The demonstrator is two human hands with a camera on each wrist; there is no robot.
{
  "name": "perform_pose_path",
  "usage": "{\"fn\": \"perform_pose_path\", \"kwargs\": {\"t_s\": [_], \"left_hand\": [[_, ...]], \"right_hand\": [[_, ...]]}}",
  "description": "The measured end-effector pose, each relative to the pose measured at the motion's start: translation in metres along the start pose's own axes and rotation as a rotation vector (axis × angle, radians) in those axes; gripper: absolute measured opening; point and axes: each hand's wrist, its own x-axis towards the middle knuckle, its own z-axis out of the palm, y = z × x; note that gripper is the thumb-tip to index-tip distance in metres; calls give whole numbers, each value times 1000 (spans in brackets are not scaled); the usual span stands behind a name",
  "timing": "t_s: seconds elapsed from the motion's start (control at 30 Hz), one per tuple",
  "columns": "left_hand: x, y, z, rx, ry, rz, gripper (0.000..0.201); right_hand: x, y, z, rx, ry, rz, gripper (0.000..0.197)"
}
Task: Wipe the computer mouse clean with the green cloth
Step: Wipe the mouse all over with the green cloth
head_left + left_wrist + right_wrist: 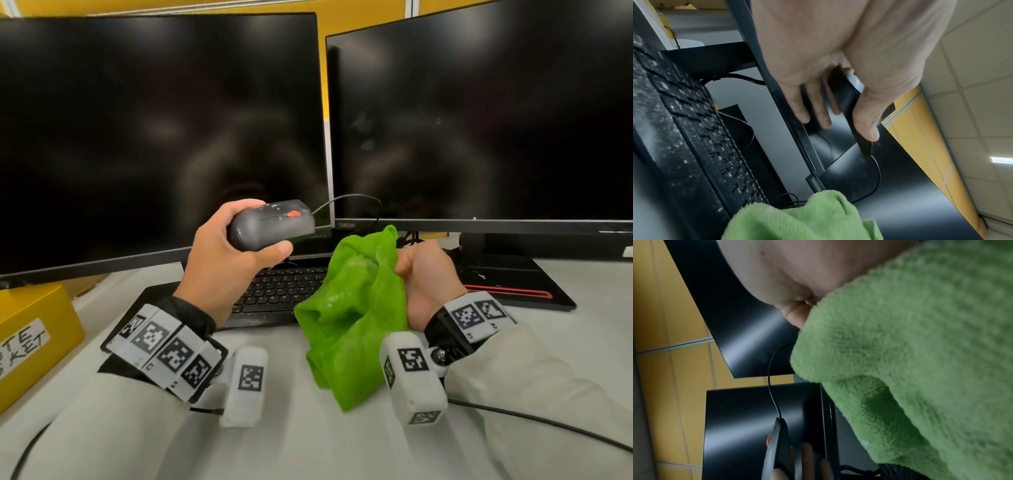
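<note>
My left hand holds a black wired mouse with a red scroll wheel up in the air in front of the left monitor, thumb on its near side and fingers behind it. White specks show on the mouse's top. In the left wrist view the mouse sits between thumb and fingers. My right hand grips a bunched green cloth just right of the mouse, apart from it; the cloth hangs down toward the desk. In the right wrist view the cloth fills most of the picture, with the mouse below it.
Two dark monitors stand close behind the hands. A dusty black keyboard lies under them on the white desk. A yellow box sits at the left. The mouse cable loops toward the right monitor.
</note>
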Motion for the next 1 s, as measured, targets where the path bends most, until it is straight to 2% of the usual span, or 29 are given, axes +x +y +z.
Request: {"fn": "perform_pose_path", "kwargs": {"t_s": [0.1, 0.13, 0.17, 0.2, 0.3, 0.4, 0.47, 0.5, 0.57, 0.6, 0.67, 0.7, 0.77, 0.8, 0.87, 0.9, 0.93, 0.97, 1.0], "left_hand": [[0, 1, 1, 19, 43, 22, 62], [0, 2, 1, 32, 51, 31, 63], [0, 2, 1, 47, 55, 39, 63], [0, 2, 1, 61, 56, 45, 64], [-1, 3, 2, 74, 52, 62, 66], [-2, 5, 3, 76, 47, 68, 65], [-3, 7, 3, 71, 41, 67, 65], [-3, 8, 3, 69, 35, 70, 65], [-4, 10, 4, 67, 21, 74, 64], [-5, 12, 4, 64, 15, 74, 63], [-5, 14, 5, 62, 9, 75, 63], [-5, 14, 6, 63, 11, 75, 62], [-5, 14, 7, 66, 17, 70, 62], [-5, 14, 7, 67, 22, 65, 62], [-4, 13, 6, 69, 29, 56, 61], [-4, 13, 6, 72, 30, 53, 61], [-3, 12, 6, 73, 30, 50, 61], [-3, 12, 6, 75, 28, 45, 61], [-3, 11, 5, 77, 24, 40, 61]], "right_hand": [[-2, -2, 4, 78, -94, -50, 32], [-6, -3, 5, 70, -119, -53, 39], [-6, -3, 3, 34, -145, -58, 55], [-7, -2, 0, 13, -184, -81, 63], [-8, -3, -4, 26, -334, -111, 48], [-5, -2, -3, -24, -381, -162, 50], [0, 0, 0, -159, -296, -282, 40], [2, 0, 1, -290, -197, -377, 39], [8, -1, 0, -682, 30, -592, 43], [9, -2, 0, -848, 82, -651, 37], [6, -6, 0, -1071, 114, -628, 13], [5, -9, -1, -1155, 126, -571, 13], [1, -15, -2, -1304, 148, -524, 27], [-2, -18, -1, -1356, 169, -581, 38], [-8, -24, 1, -1332, 193, -821, 52], [-13, -28, 3, -1282, 162, -948, 47], [-20, -32, 8, -1221, 71, -1010, 35], [-26, -37, 13, -1146, -79, -984, 22], [-34, -40, 20, -1096, -254, -879, 13]]}}
